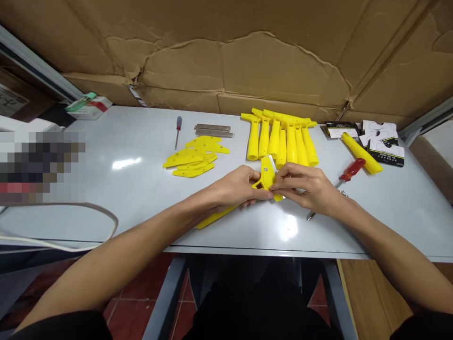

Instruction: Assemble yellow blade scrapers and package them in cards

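Note:
My left hand [238,186] is wrapped round a yellow plastic scraper [268,174] where its handle meets the head. The handle slants down to the left, and a metal blade shows along the head's far edge. One screw sits in the upper part of the head. At the lower part, my right hand [307,185] has its fingertips pinched together against the head; whatever is between them is too small or hidden to name. A red-handled screwdriver [354,169] lies beyond my right wrist, its shaft passing partly under the wrist.
Several yellow scraper handles [290,141] stand in a row at the back. Left of them lie loose yellow head plates [191,158], metal blades [214,127] and a small screwdriver [178,130]. Rightward are a yellow handle [364,155] and printed cards [384,141]. A white cable [106,212] curves at left.

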Demonstrator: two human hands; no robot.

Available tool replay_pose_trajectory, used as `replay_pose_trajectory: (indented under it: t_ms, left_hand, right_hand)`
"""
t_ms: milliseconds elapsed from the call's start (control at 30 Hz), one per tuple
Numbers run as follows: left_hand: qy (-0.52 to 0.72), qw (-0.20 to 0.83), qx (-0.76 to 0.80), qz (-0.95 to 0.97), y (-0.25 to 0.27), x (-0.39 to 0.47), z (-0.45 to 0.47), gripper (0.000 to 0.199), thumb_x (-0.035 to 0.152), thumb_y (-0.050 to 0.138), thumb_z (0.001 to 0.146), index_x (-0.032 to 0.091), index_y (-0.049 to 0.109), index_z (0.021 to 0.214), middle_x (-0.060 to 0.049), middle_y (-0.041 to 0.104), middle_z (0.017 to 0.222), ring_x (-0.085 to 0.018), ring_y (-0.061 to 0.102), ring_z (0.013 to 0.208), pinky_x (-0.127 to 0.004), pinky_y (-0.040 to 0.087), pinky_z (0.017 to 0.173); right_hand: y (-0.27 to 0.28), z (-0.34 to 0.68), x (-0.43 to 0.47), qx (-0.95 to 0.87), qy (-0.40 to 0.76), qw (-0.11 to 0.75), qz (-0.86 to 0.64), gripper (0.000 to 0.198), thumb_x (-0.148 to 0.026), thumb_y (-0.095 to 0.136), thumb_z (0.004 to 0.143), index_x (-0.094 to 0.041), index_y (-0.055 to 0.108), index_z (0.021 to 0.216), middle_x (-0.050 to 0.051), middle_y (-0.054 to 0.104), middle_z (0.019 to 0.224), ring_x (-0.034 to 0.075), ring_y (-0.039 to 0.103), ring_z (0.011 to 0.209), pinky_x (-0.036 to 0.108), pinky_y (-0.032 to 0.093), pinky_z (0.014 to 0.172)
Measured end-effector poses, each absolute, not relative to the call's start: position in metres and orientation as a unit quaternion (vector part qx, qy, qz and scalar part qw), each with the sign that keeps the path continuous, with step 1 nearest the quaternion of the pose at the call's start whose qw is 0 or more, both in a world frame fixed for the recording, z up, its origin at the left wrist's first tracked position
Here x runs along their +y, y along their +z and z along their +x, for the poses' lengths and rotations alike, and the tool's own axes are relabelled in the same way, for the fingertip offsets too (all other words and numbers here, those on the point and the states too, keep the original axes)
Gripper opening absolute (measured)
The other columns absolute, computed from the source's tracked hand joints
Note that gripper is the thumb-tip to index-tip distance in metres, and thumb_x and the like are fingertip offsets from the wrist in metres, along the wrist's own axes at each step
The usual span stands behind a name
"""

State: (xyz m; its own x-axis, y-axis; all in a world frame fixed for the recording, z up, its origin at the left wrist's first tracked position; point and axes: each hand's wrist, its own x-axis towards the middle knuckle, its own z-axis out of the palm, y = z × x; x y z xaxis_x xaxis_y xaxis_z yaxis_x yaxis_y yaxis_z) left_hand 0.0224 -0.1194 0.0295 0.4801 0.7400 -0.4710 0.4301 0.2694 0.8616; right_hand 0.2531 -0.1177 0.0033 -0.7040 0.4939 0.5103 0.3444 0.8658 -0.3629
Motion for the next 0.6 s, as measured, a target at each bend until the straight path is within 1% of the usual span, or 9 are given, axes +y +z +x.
replay_pose_trajectory:
  t_ms: [100,200,367,600]
  left_hand:
    - [0.128,0.626,0.495,0.588,0.030,-0.119,0.023,0.028,0.026,0.087,0.072,0.018,0.061,0.067,0.006,0.053,0.054,-0.010,0.046,0.050,-0.026,0.034,0.054]
    - [0.124,0.622,0.504,0.585,0.033,-0.120,0.024,0.029,0.026,0.088,0.072,0.019,0.060,0.065,0.006,0.053,0.053,-0.010,0.046,0.050,-0.027,0.034,0.054]
    - [0.124,0.616,0.516,0.582,0.036,-0.120,0.025,0.032,0.024,0.089,0.070,0.019,0.059,0.063,0.006,0.052,0.050,-0.010,0.045,0.048,-0.026,0.032,0.052]
    - [0.130,0.613,0.517,0.583,0.041,-0.121,0.027,0.032,0.019,0.091,0.069,0.019,0.060,0.061,0.006,0.054,0.051,-0.008,0.043,0.046,-0.026,0.030,0.050]
  right_hand:
    - [0.002,0.252,-0.120,-0.917,0.110,0.299,-0.239,0.016,-0.026,0.064,0.100,-0.016,0.076,0.105,0.007,0.069,0.102,0.010,0.068,0.088,0.025,0.060,0.075]
    - [0.000,0.252,-0.120,-0.914,0.118,0.305,-0.242,0.016,-0.028,0.065,0.100,-0.016,0.075,0.104,0.007,0.068,0.100,0.010,0.068,0.087,0.025,0.060,0.074]
    - [-0.001,0.253,-0.118,-0.891,0.159,0.328,-0.270,0.013,-0.029,0.069,0.097,-0.018,0.077,0.097,0.005,0.068,0.098,0.010,0.068,0.088,0.024,0.058,0.074]
    - [0.002,0.255,-0.119,-0.870,0.211,0.325,-0.304,0.014,-0.032,0.073,0.094,-0.020,0.079,0.097,0.004,0.070,0.100,0.010,0.069,0.090,0.024,0.057,0.074]
